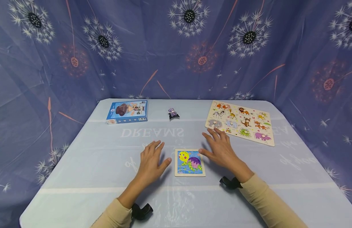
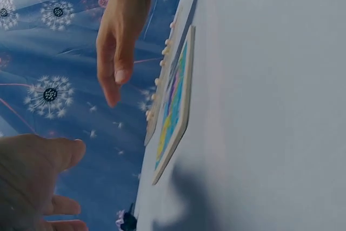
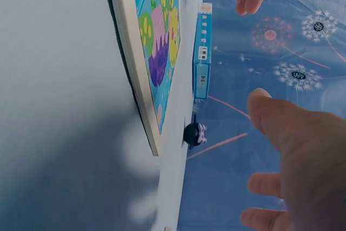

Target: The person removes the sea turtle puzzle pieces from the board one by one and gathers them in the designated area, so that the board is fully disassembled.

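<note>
The puzzle (image 1: 190,162) lies flat on the table (image 1: 87,164), nearly square without a clear long axis, between the left hand (image 1: 151,162) and the right hand (image 1: 222,152). Both hover empty, fingers relaxed; the right is nearer. Beyond it lies the animal board (image 1: 240,123).

Curtained nook: dandelion-print drapes (image 1: 153,47) around pale table (image 1: 79,171).

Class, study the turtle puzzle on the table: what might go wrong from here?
1. Seams show across the turtle puzzle, so it might come apart if lifted at a tilt.
2. In the head view, the right grip overlaps a corner of the animal board, so reaching forward could bump it.
</note>
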{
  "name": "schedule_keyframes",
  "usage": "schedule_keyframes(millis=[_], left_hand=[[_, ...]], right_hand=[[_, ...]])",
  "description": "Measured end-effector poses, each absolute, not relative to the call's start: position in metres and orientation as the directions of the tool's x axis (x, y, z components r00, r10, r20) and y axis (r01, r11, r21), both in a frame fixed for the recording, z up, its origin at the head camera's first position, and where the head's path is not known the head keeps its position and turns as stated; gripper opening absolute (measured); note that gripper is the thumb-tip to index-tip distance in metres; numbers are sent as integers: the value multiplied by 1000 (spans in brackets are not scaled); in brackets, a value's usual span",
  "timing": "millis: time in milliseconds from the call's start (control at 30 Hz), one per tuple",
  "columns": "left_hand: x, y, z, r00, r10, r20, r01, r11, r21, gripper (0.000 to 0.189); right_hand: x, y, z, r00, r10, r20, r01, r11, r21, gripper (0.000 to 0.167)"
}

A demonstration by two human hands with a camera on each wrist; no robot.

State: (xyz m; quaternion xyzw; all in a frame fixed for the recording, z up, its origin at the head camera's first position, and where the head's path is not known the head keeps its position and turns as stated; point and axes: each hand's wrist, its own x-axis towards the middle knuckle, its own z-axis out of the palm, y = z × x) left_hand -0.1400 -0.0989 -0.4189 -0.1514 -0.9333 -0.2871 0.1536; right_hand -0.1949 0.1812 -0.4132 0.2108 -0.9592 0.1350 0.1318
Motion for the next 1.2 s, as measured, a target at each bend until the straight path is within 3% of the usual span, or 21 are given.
schedule_keyframes(millis=[1200], left_hand=[[-124,-71,-442,-936,215,277,347,683,642,44]], right_hand=[[-208,149,-425,-767,-617,176,-640,712,-290,56]])
